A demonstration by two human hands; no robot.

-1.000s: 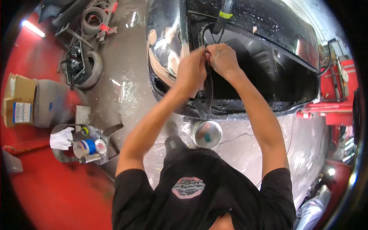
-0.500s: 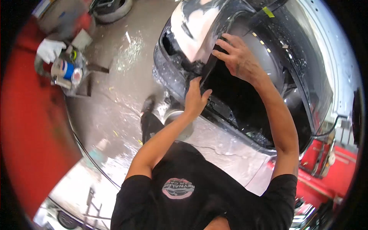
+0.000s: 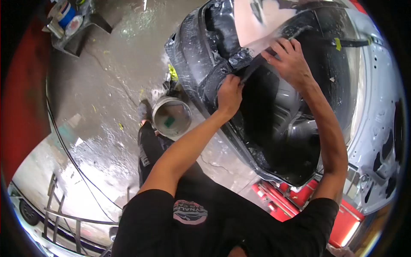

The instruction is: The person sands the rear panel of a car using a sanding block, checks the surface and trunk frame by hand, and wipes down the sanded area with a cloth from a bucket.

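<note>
My left hand (image 3: 230, 95) is closed on the lower end of a dark flat strip (image 3: 253, 67), at the corner of the car's rear opening. The strip runs up along the edge of that opening. My right hand (image 3: 290, 60) presses its bent fingers on the strip's upper end, thumb hidden from view. Beside the strip is the car's rear body panel (image 3: 197, 47), black with whitish smears, with a pale pinkish patch (image 3: 261, 26) above my hands. The strip's material cannot be made out. Below it, the dark trunk cavity (image 3: 265, 124) lies open.
A bucket (image 3: 156, 107) with liquid and a green piece in it stands on the wet floor by my foot. A small stand (image 3: 92, 19) holds cans and tape at upper left. Hoses (image 3: 64, 147) cross the floor. Red equipment (image 3: 282, 205) is beyond the car.
My view has shifted, bringing the bucket fully into sight. Both hands stay on the strip at the opening's edge; my left fingers are now curled closer around its lower end.
</note>
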